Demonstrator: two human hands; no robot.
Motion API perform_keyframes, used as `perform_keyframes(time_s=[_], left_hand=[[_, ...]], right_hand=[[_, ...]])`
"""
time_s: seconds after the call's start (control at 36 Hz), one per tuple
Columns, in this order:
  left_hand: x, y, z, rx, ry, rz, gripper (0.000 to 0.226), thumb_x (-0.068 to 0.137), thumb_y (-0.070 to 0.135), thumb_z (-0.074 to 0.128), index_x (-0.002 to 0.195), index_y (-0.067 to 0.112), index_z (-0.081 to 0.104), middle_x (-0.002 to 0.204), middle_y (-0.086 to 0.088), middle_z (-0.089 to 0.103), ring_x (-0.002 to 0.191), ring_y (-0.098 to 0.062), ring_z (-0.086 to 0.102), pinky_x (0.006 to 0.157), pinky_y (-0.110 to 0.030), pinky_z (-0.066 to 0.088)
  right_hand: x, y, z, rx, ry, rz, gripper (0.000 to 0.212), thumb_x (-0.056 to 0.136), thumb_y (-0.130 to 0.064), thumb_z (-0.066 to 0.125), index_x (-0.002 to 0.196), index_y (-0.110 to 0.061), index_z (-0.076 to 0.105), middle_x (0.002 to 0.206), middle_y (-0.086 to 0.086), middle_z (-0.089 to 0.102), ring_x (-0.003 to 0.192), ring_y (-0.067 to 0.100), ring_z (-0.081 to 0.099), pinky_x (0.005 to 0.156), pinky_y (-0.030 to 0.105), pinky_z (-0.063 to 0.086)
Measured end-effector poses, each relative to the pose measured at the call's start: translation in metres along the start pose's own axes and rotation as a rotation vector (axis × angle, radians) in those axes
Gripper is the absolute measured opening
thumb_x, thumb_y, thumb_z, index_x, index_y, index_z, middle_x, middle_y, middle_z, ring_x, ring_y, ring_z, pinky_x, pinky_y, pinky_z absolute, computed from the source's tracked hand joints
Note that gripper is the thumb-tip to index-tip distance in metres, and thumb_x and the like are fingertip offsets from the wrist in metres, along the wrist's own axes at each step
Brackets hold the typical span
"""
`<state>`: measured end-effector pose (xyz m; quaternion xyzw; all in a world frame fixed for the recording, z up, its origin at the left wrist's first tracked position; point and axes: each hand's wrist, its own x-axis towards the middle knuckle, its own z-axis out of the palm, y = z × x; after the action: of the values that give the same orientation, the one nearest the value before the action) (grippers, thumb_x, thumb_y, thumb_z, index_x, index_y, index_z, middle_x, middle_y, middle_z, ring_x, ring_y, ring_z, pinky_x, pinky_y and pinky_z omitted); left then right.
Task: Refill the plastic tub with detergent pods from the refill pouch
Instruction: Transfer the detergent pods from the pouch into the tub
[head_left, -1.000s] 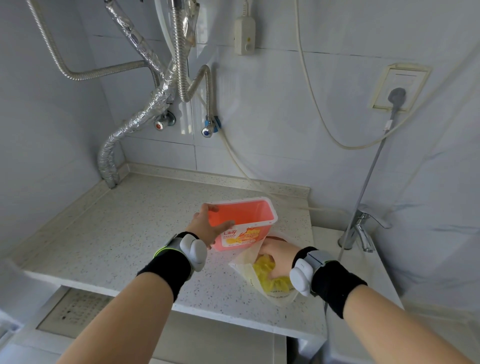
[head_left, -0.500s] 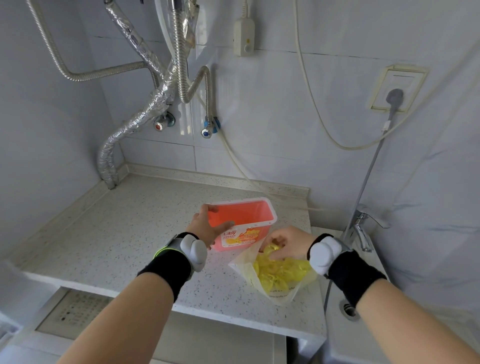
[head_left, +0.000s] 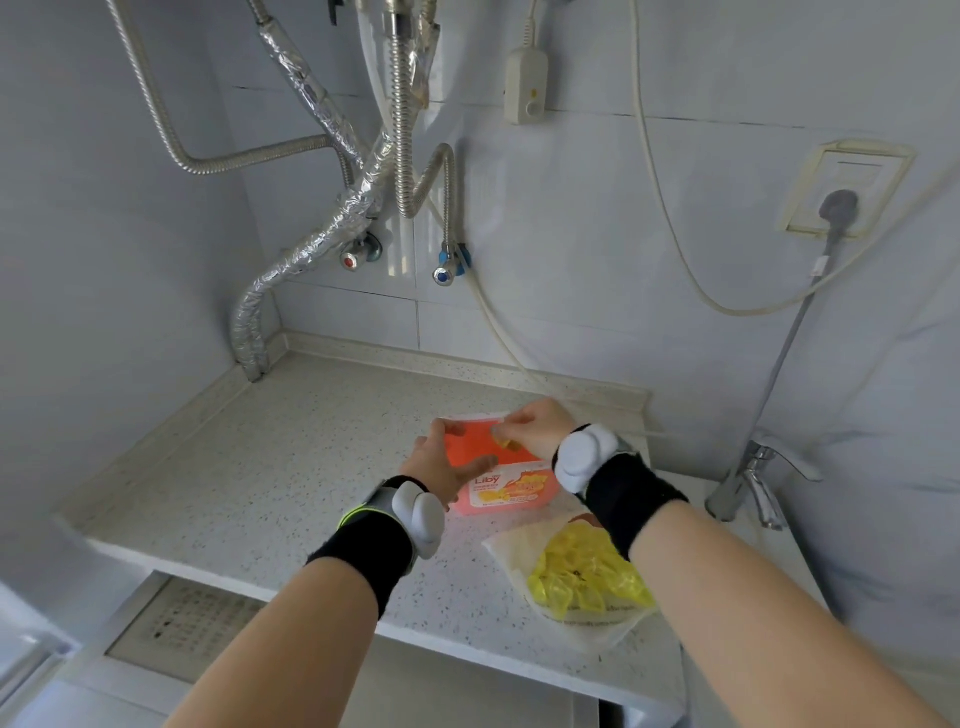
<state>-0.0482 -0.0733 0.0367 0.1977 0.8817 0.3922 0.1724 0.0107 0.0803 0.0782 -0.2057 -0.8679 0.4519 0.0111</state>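
Note:
An open pink plastic tub (head_left: 511, 493) with a printed label stands on the speckled counter (head_left: 291, 467). My left hand (head_left: 441, 462) grips the tub's left rim, thumb along the front wall. Over the tub's opening, my right hand (head_left: 535, 431) pinches a yellow detergent pod (head_left: 506, 442) in its fingertips. The white refill pouch (head_left: 576, 582) lies open on the counter in front of the tub, near the front edge, full of yellow pods (head_left: 587, 571). My right forearm crosses above the pouch.
Foil-wrapped and corrugated pipes (head_left: 332, 223) run down the tiled wall to the counter's back left corner. A sink with a chrome tap (head_left: 758, 483) sits to the right. A cord hangs from a wall socket (head_left: 836, 202). The counter's front edge drops off just below the pouch.
My right hand came up out of the pouch with a yellow pod and moved back and left over the tub. The left hand kept its hold on the tub.

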Motion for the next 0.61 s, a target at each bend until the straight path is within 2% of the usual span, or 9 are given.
perform_keyframes(time_s=[0.06, 0.11, 0.17, 0.25, 0.33, 0.42, 0.47, 0.56, 0.61], left_hand=[[0.000, 0.000, 0.001, 0.018, 0.003, 0.000, 0.062, 0.076, 0.051, 0.068, 0.122, 0.026, 0.037, 0.109, -0.003, 0.046, 0.061, -0.021, 0.062, 0.055, -0.033, 0.056], [0.001, 0.000, 0.002, 0.025, 0.006, 0.003, 0.062, 0.075, 0.054, 0.067, 0.121, 0.026, 0.037, 0.107, -0.002, 0.045, 0.060, -0.021, 0.062, 0.054, -0.032, 0.055], [0.002, -0.001, 0.003, 0.031, 0.005, 0.005, 0.062, 0.075, 0.054, 0.067, 0.121, 0.026, 0.037, 0.108, -0.003, 0.046, 0.059, -0.020, 0.062, 0.052, -0.031, 0.054], [0.004, -0.001, 0.004, 0.025, -0.002, -0.001, 0.062, 0.076, 0.053, 0.067, 0.124, 0.026, 0.037, 0.112, -0.005, 0.048, 0.059, -0.020, 0.061, 0.048, -0.028, 0.051], [0.006, 0.001, 0.004, 0.009, -0.019, -0.008, 0.059, 0.078, 0.052, 0.065, 0.123, 0.025, 0.040, 0.114, -0.006, 0.050, 0.060, -0.019, 0.062, 0.046, -0.026, 0.048], [0.008, 0.002, 0.002, 0.011, -0.043, -0.012, 0.051, 0.080, 0.054, 0.062, 0.118, 0.024, 0.046, 0.116, -0.008, 0.055, 0.062, -0.018, 0.064, 0.044, -0.023, 0.044], [0.008, 0.004, 0.002, 0.038, -0.045, -0.008, 0.050, 0.080, 0.056, 0.060, 0.116, 0.025, 0.047, 0.115, -0.008, 0.057, 0.070, -0.020, 0.064, 0.052, -0.026, 0.049], [0.008, 0.005, 0.000, 0.120, 0.003, 0.022, 0.048, 0.081, 0.056, 0.059, 0.115, 0.023, 0.051, 0.118, -0.007, 0.057, 0.088, -0.023, 0.059, 0.074, -0.033, 0.052], [0.007, 0.007, -0.001, 0.168, 0.038, 0.051, 0.048, 0.081, 0.056, 0.059, 0.113, 0.021, 0.053, 0.121, -0.007, 0.054, 0.089, -0.022, 0.055, 0.076, -0.032, 0.048]], right_hand=[[-0.001, -0.003, 0.008, -0.062, -0.007, 0.004, 0.018, 0.075, -0.037, 0.067, 0.083, -0.022, 0.075, 0.092, 0.002, 0.074, 0.087, 0.024, 0.067, 0.074, 0.027, 0.049], [-0.002, -0.005, 0.012, -0.091, -0.022, -0.006, 0.027, 0.081, -0.035, 0.065, 0.100, -0.017, 0.072, 0.102, 0.002, 0.071, 0.088, 0.020, 0.064, 0.069, 0.022, 0.044], [-0.003, -0.004, 0.011, -0.118, -0.025, -0.026, 0.030, 0.084, -0.036, 0.064, 0.107, -0.018, 0.070, 0.105, 0.001, 0.069, 0.089, 0.017, 0.061, 0.072, 0.022, 0.044], [-0.007, 0.001, 0.002, -0.050, 0.017, -0.069, 0.023, 0.082, -0.033, 0.067, 0.101, -0.020, 0.070, 0.100, -0.001, 0.069, 0.094, 0.016, 0.063, 0.083, 0.028, 0.050], [-0.018, 0.006, -0.018, 0.065, 0.011, -0.106, 0.019, 0.083, -0.021, 0.069, 0.097, -0.008, 0.068, 0.085, 0.003, 0.068, 0.069, 0.009, 0.062, 0.064, 0.017, 0.050], [-0.030, 0.013, -0.041, 0.072, -0.037, -0.130, 0.007, 0.084, -0.017, 0.068, 0.084, -0.010, 0.066, 0.071, 0.001, 0.067, 0.046, -0.004, 0.055, 0.047, 0.009, 0.042], [-0.038, 0.020, -0.055, 0.042, -0.046, -0.125, 0.009, 0.084, -0.019, 0.068, 0.076, -0.016, 0.065, 0.065, -0.001, 0.065, 0.041, -0.004, 0.051, 0.044, 0.008, 0.038], [-0.047, 0.028, -0.067, -0.006, -0.092, -0.072, 0.011, 0.082, -0.022, 0.070, 0.073, -0.016, 0.066, 0.062, -0.002, 0.065, 0.042, 0.002, 0.046, 0.045, 0.014, 0.036], [-0.054, 0.032, -0.070, -0.077, -0.177, -0.037, 0.007, 0.080, -0.021, 0.071, 0.079, -0.017, 0.066, 0.067, -0.006, 0.064, 0.052, 0.002, 0.049, 0.049, 0.012, 0.039]])
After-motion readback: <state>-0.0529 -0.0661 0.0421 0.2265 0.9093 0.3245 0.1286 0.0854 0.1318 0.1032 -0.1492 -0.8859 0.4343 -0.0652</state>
